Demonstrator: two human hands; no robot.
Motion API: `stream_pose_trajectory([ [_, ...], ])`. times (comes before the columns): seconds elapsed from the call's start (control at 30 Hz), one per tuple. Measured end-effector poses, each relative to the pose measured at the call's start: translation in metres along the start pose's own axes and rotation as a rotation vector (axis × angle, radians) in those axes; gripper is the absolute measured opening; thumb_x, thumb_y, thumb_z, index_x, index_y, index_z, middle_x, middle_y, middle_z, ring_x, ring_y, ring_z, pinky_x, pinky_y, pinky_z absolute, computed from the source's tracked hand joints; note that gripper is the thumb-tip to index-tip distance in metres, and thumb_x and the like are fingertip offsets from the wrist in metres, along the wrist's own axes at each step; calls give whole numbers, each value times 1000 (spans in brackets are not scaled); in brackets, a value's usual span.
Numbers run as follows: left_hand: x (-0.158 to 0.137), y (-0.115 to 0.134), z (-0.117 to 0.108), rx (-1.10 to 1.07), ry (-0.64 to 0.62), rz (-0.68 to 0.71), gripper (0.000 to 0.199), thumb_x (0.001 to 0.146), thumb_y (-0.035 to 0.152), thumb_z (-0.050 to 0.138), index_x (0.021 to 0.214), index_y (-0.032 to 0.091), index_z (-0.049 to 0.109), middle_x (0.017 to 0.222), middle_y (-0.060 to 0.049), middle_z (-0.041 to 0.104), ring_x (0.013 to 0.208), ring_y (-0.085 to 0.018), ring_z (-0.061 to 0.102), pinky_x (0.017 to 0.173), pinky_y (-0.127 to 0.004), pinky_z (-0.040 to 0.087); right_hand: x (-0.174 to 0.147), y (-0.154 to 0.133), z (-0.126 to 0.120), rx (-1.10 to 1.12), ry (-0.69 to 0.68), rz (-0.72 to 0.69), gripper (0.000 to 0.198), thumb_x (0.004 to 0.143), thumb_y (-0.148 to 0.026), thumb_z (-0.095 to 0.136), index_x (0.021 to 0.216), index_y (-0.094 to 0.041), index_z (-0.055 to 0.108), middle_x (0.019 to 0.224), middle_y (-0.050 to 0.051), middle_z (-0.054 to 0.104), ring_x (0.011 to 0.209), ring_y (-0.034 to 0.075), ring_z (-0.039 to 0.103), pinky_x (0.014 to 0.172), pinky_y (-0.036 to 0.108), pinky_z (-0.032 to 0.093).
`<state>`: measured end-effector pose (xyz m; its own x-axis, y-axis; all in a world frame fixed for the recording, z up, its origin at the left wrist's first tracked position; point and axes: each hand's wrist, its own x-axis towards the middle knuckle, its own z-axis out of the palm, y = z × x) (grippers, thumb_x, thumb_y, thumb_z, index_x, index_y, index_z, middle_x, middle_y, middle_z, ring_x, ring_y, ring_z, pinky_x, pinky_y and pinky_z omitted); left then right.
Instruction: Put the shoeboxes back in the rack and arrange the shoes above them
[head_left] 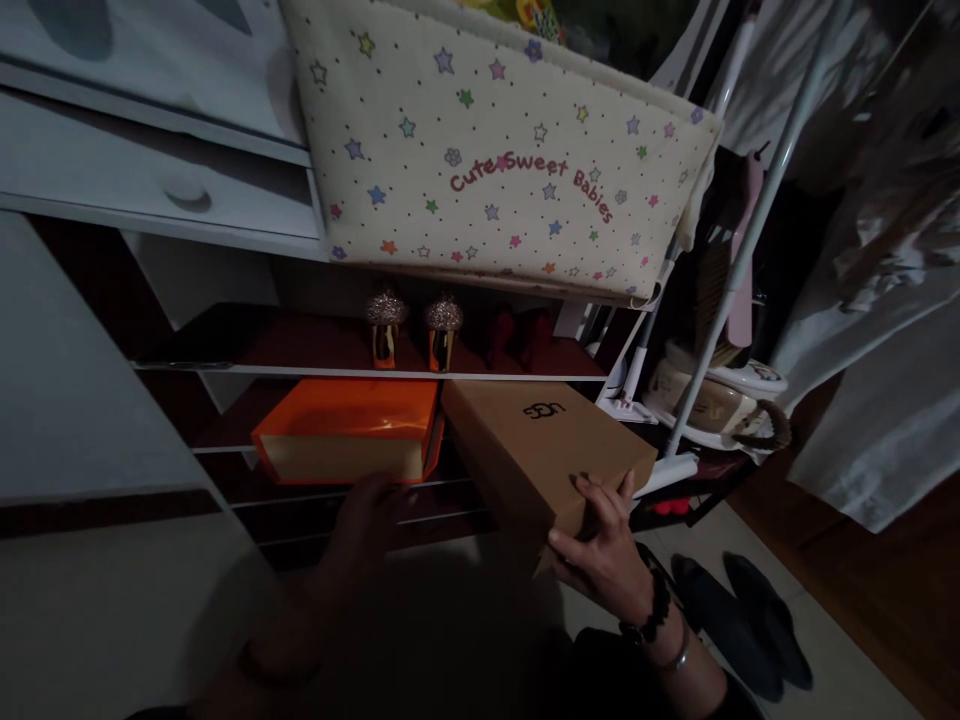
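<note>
A brown UGG shoe box [551, 435] juts out of the shelf at a slant. My right hand [604, 545] grips its near corner, fingers on the lid and thumb at the front edge; beaded and metal bracelets circle the wrist. To its left, an orange box [345, 410] with a pale front face rests on the same shelf. My left hand [367, 515], in deep shadow, is just below the orange box's front edge with fingers stretched out. Whether it touches the box, I cannot tell.
Glittery heeled shoes [385, 325] and dark red shoes [514, 335] stand on the upper shelf [300, 340]. A star-patterned fabric bin [487, 150] overhangs it. At right are a metal pole [757, 220], a pink-handled brush [742, 250], hanging clothes [862, 400] and dark shoes [727, 625] on the floor.
</note>
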<state>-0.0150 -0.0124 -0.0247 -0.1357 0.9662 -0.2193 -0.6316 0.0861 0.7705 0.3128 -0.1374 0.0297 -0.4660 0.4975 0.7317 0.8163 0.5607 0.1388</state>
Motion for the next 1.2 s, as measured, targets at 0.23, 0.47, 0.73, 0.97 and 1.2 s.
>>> stream_pose_trajectory([
  [0.23, -11, 0, 6, 18, -118, -106, 28, 70, 18, 80, 96, 20, 68, 110, -6, 72, 103, -28, 73, 95, -43, 59, -1, -6, 12, -44, 24, 8, 75, 92, -22, 72, 153, -49, 40, 165, 8, 24, 143, 36, 42, 120, 84, 13],
  [0.47, -25, -35, 28, 190, -376, -451, 45, 90, 43, 70, 127, 19, 62, 145, -22, 62, 132, -38, 63, 114, -58, 46, 20, -32, -10, -64, 32, -17, 90, 85, -20, 74, 160, -50, 35, 166, 10, 26, 141, 36, 43, 121, 83, 10],
  [0.73, -35, -51, 36, 12, -600, -526, 74, 97, 67, 58, 157, 24, 47, 161, -18, 50, 153, -38, 41, 122, -59, 37, 3, -40, -70, 33, 47, 44, 105, 82, -24, 79, 166, -51, 23, 173, 9, 17, 153, 41, 32, 120, 85, 11],
  [0.97, -35, -61, 42, 48, -658, -275, 85, 90, 73, 63, 161, 32, 42, 177, -8, 22, 163, -40, 15, 126, -65, 26, -34, -45, -47, 230, 341, 520, 131, 65, -46, 92, 170, -43, 14, 167, 13, 25, 150, 47, 36, 115, 72, 40],
  [1.2, -48, -52, 42, 386, -640, -91, 75, 96, 64, 62, 163, 44, 35, 178, -3, 14, 161, -35, 23, 123, -58, 36, -64, -32, -24, 669, 576, 1174, 130, 68, -55, 89, 171, -34, 11, 168, 13, 35, 150, 39, 43, 119, 59, 42],
])
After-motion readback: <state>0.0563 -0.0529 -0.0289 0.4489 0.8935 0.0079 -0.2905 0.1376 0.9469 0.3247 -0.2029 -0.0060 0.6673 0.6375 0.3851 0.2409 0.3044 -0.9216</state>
